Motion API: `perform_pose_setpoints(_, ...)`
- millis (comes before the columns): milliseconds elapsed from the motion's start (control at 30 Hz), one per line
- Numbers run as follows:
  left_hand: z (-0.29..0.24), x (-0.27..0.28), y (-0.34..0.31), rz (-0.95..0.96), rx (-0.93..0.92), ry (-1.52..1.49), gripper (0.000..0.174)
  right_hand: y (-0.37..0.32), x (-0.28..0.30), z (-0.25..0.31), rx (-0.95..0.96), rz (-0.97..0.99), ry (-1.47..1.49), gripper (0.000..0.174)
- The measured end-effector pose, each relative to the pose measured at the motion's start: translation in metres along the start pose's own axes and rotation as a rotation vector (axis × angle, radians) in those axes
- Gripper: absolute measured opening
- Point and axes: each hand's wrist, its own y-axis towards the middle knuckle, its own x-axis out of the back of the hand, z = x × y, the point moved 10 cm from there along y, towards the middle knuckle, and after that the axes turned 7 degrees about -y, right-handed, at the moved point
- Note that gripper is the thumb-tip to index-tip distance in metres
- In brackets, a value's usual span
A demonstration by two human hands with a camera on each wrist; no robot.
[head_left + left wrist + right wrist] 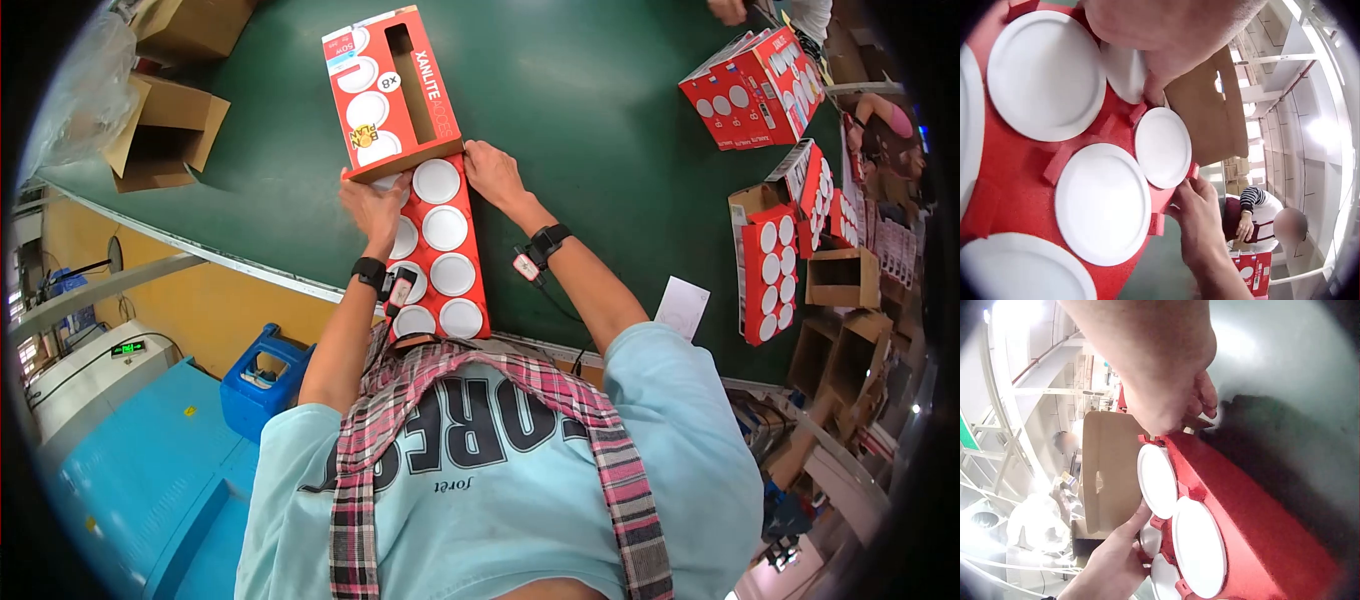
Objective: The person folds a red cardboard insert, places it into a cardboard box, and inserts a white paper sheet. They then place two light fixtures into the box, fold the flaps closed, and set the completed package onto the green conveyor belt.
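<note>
A red tray carries two rows of white round discs, its far end at the mouth of a red printed cardboard box. The box's brown flap stands up at that end. My left hand grips the tray's left side near the box, its thumb over a far disc. At the opposite far corner, my right hand holds the tray's edge, its fingers curled at the side, as the left wrist view also shows. The near end of the tray lies close to my body.
On the green table, a red printed box stands at far right, near another person's hand. Another red pack with white discs lies right, beside a white card. An open brown carton sits left.
</note>
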Motion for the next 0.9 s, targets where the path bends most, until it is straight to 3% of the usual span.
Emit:
perform_pose_setpoints(200, 0.006, 0.001, -0.006, 0.060, 0.187, 0.000, 0.090, -0.001, 0.014, 0.006, 0.012, 0.014, 0.011, 0.014)
perform_pose_setpoints(433, 0.011, -0.004, -0.003, 0.031, 0.090, 0.091, 0.090, -0.021, 0.018, 0.009, -0.104, -0.163, -0.054, 0.013)
perform_pose_setpoints(600, 0.004, 0.000, -0.005, 0.061, 0.103, 0.038, 0.090, -0.018, 0.018, 0.008, -0.016, -0.066, -0.012, 0.014)
perform_pose_setpoints(700, 0.007, -0.007, -0.001, 0.087, 0.035, 0.078, 0.091, -0.009, 0.008, 0.003, -0.008, 0.037, -0.044, 0.014)
perform_pose_setpoints(800, -0.009, 0.011, -0.010, -0.100, -0.097, 0.084, 0.085, -0.009, 0.002, -0.002, -0.024, 0.052, -0.045, 0.014)
perform_pose_setpoints(900, -0.046, 0.038, -0.037, -0.070, -0.310, 0.050, 0.071, -0.010, 0.004, -0.003, -0.036, 0.032, -0.011, 0.015)
